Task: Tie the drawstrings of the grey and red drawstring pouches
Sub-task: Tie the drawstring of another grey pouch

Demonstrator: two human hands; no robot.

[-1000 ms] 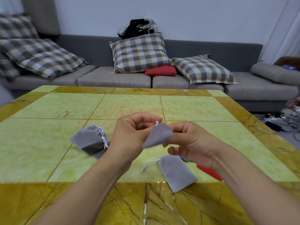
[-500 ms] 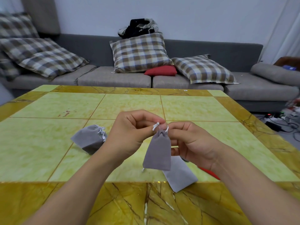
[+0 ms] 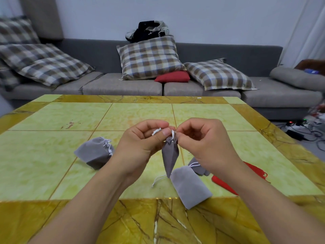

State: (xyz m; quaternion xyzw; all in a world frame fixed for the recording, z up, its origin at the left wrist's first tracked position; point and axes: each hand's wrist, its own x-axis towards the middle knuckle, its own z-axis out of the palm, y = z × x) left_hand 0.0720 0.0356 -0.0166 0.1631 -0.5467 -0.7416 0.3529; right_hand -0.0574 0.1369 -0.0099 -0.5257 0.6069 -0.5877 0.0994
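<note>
Fingertips of the left hand (image 3: 140, 143) and right hand (image 3: 202, 143) each pinch an end of the white drawstring (image 3: 156, 132). From it a grey pouch (image 3: 170, 155) hangs above the table (image 3: 52, 155). To tie well, keep both ends taut and cinch close to the gathered neck. More grey pouches (image 3: 95, 154) and a red pouch (image 3: 223, 184) lie nearby.

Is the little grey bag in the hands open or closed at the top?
Closed: the held grey pouch has its neck bunched tight under the white cords.
</note>
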